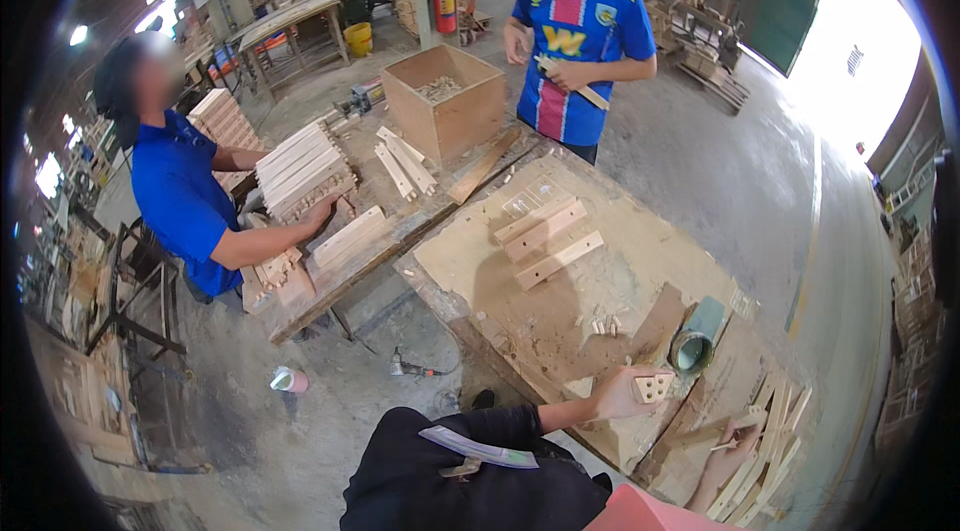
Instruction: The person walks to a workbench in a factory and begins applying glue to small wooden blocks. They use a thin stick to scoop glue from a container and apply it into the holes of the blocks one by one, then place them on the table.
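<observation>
My left hand (620, 395) is closed around a pale wooden block (652, 389) whose visible face has several round dark holes. Right beside it, a greenish cylindrical container (692, 351) lies with its open mouth facing me. My right hand (738, 446), lower right, has its fingers closed on a small thin light-coloured stick (724, 446); its exact kind is too small to tell. Long wooden strips (768, 461) are piled right next to that hand. A few short dowels (606, 325) lie farther up the table.
Drilled wooden bars (545, 231) rest on the worktable (640, 266). An adjoining bench bears a wooden box (445, 111) and stacked strips (300, 166). One co-worker (185, 191) handles that stack; another (580, 41) holds a wooden piece. A power tool (408, 366) and a cup (289, 380) are on the floor.
</observation>
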